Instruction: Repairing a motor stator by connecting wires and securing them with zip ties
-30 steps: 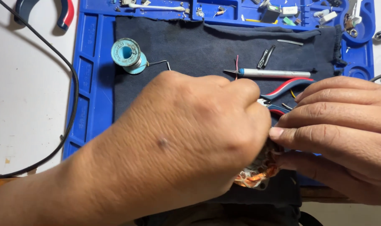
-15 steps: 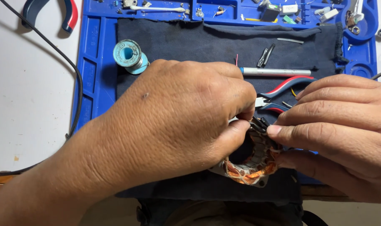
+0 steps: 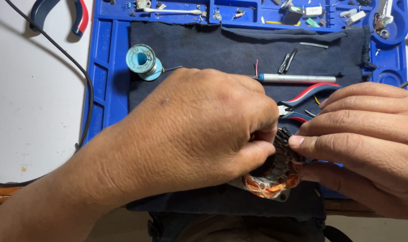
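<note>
Left hand (image 3: 199,134) and right hand (image 3: 365,143) meet over round motor core (image 3: 273,179) — copper windings glossy, steel rim dull — at near edge of dark cloth (image 3: 213,49). Fingers of both hands pinched onto black wires on core's top. Cloth lies on blue moulded mat (image 3: 107,54); solder spool (image 3: 142,61), red-handled cutters (image 3: 302,105), slim metal pen-shaped tool (image 3: 298,79) beyond — white tabletop (image 3: 29,98) left.

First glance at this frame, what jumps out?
Two bare hands fill the lower centre: the left hand and right hand meet over a motor stator with copper windings, fingertips at its dark wires. Behind them, on a dark cloth laid over a blue work mat, lie a blue solder spool at the left and red-handled cutters at the right.
</note>
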